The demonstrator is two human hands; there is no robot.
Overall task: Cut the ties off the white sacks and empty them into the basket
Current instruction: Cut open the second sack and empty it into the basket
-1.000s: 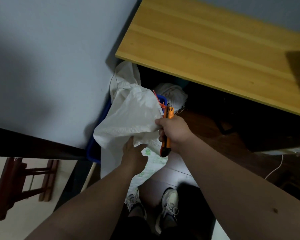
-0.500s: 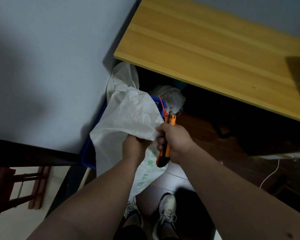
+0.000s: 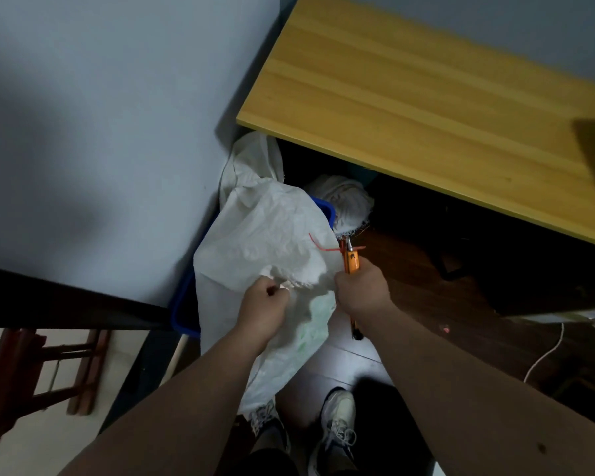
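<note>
**Sack Held Over Basket, Both Hands Engaged**

The left hand (image 3: 265,304) grips a bunched fold of the white sack (image 3: 265,249), fingers curled tight into the fabric. The right hand (image 3: 361,292) is clamped on the orange-handled cutter (image 3: 350,261) and also pinches the sack's edge against it; the cutter's tip points up and away from the person, and its dark lower end shows below the wrist.

A thin red tie (image 3: 318,243) lies across the sack's upper right face, its end reaching to the cutter's tip.

The sack drapes over the blue basket (image 3: 182,317), which sits on the floor against the wall, beside the corner of the wooden table (image 3: 426,97). Only the basket's near-left rim and a far corner (image 3: 327,209) are visible; its contents are hidden by the sack. The sack's lower part, with faint green print, hangs down toward the person's 2 shoes (image 3: 337,427).

Behind the basket, under the table edge, stands a 2nd white sack (image 3: 251,159), and to its right lies a white bundle (image 3: 347,201). What either holds cannot be told.
</note>
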